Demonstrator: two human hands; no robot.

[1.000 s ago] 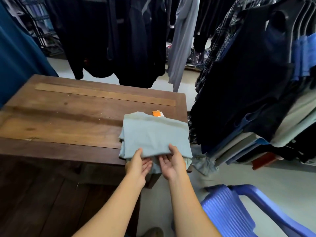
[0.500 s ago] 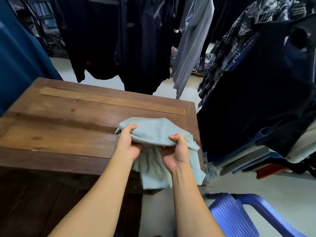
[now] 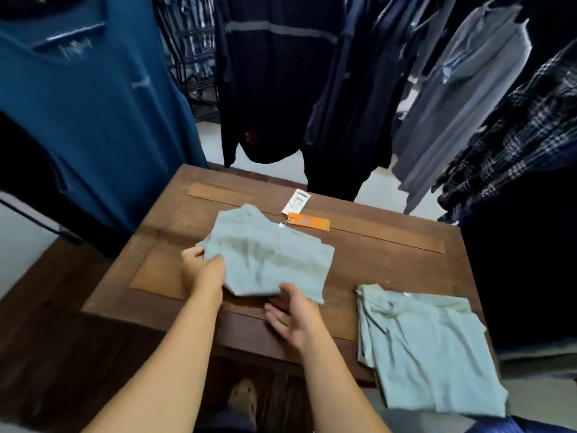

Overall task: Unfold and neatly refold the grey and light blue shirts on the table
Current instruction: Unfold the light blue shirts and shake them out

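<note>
A folded grey-blue shirt (image 3: 268, 254) lies in the middle of the wooden table (image 3: 390, 264), with an orange tag (image 3: 307, 220) and a white tag (image 3: 296, 201) trailing from its far edge. My left hand (image 3: 203, 267) grips the shirt's near-left corner. My right hand (image 3: 293, 314) sits at the shirt's near edge, fingers spread and relaxed, touching or just under the fabric. A stack of folded light blue shirts (image 3: 427, 345) rests on the table's near-right corner, overhanging the edge.
Dark shirts and jackets (image 3: 274, 73) hang on racks behind the table, a teal garment (image 3: 87, 104) at left, plaid shirts (image 3: 515, 135) at right. My foot (image 3: 243, 398) shows on the dark wooden floor under the table's near edge.
The top shirt was lifted off the stack at the table's right corner and carried left to the table's middle, where it now lies. My view swung left and upward.
</note>
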